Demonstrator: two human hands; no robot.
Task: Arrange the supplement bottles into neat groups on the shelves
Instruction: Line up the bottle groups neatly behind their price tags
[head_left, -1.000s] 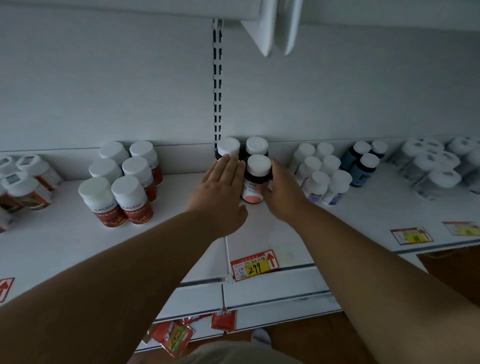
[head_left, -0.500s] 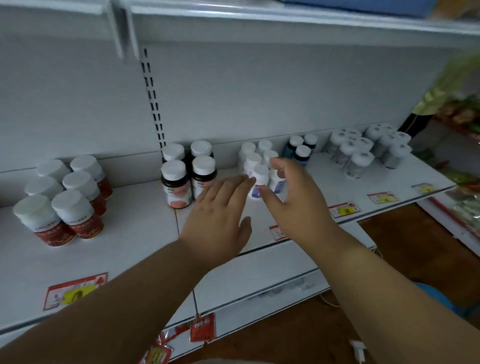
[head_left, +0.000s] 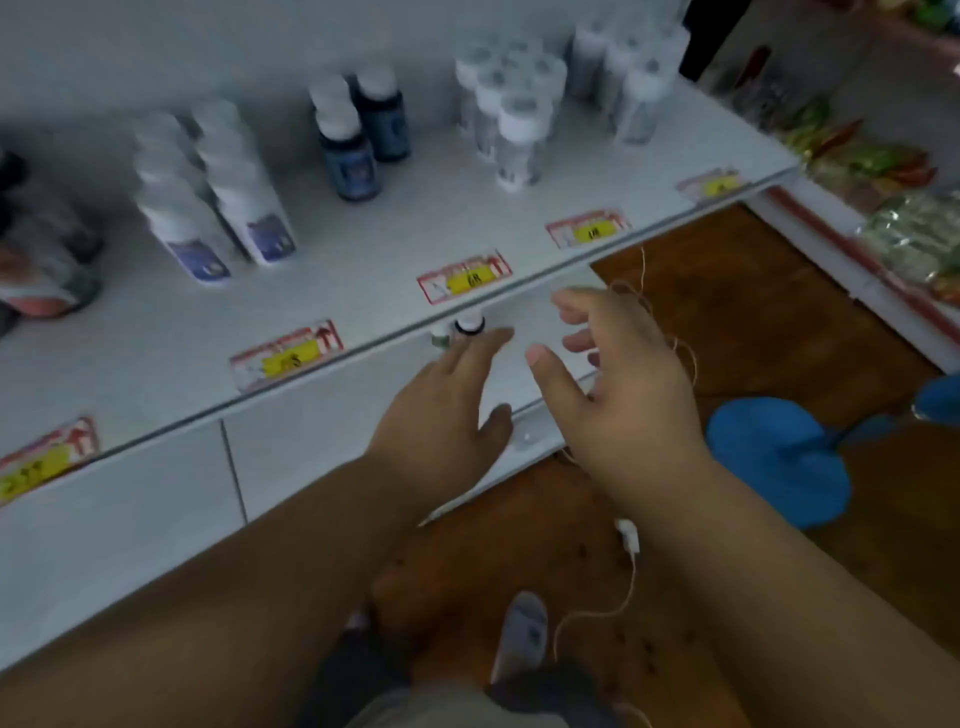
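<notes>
Both hands are out in front, below the shelf edge, and both hold nothing. The left hand (head_left: 447, 415) has its fingers stretched flat and relaxed, the fingertips pointing up toward a small white-capped bottle (head_left: 469, 326) that peeks out on the lower level, just under the lip; whether they touch it, I cannot tell. The right hand (head_left: 618, 384) sits just beside it, fingers spread and loosely bent, palm turned inward, nothing in its grasp.

Up on the white shelf (head_left: 363, 270) the supplement bottles stand in clusters. Two rows of white bottles with purple labels (head_left: 218, 197) at left of centre, three dark blue bottles (head_left: 358, 135) close together behind them to the right, then a pack of grey-labelled bottles (head_left: 511, 114) and another group of pale bottles (head_left: 628, 78) at the far end. A dark bottle with an orange label (head_left: 41, 275) shows at the left edge, blurred.

Red and yellow price tags (head_left: 465, 275) run along the front lip. Below, brown floor (head_left: 753, 322), a blue object (head_left: 779, 457) and a thin white cable (head_left: 623, 571).
</notes>
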